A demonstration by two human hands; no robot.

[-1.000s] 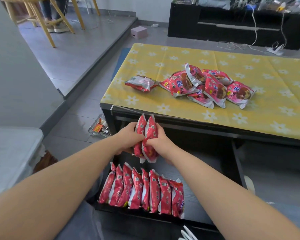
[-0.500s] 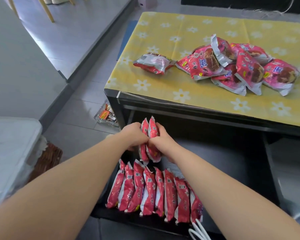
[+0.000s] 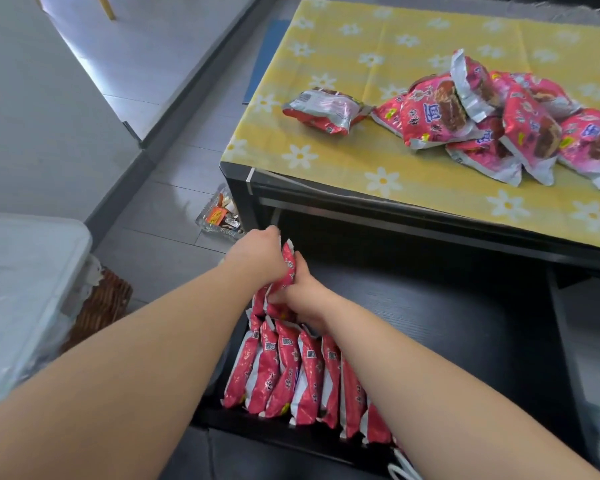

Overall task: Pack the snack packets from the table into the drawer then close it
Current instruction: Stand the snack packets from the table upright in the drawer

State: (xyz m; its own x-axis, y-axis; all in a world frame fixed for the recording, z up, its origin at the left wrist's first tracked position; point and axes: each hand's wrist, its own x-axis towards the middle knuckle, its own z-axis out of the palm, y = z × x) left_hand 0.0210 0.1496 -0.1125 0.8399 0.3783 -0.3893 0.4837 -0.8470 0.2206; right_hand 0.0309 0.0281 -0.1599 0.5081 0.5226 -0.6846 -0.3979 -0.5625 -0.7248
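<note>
packing step: seating a handful in the drawer, judging by the hands held low over it; the task looks roughly half done, and the drawer is wide open.
packed row: a row of glossy red foil snack packets [image 3: 291,382] stands on edge at the near left of the drawer. they lean side by side, thin and flat, with crimped silver-white ends.
hands: the left hand [image 3: 257,259] and right hand [image 3: 305,301] are together, both clamped on a small bunch of red foil packets [image 3: 287,268] held upright. its lower end touches the far side of the row; how many it holds cannot be told.
drawer: the black wood-grain drawer [image 3: 465,341] is pulled out under the table, matt and flat-bottomed, its right part bare.
next move: this likely calls for pressing the bunch down on edge behind the row, letting go, then reaching up for more. slick foil may slide or tip, so a steadying hand would help.
table: the black low table [image 3: 243,188] carries a yellow daisy-print cloth [image 3: 361,161], smooth with fold creases.
lone packet: one packet lying silver side up [image 3: 326,110] sits just left of the heap.
heap: a heap of puffy pink-red foil packets [image 3: 499,123] lies further right, overlapping, crinkled and shiny, not yet packed.
</note>
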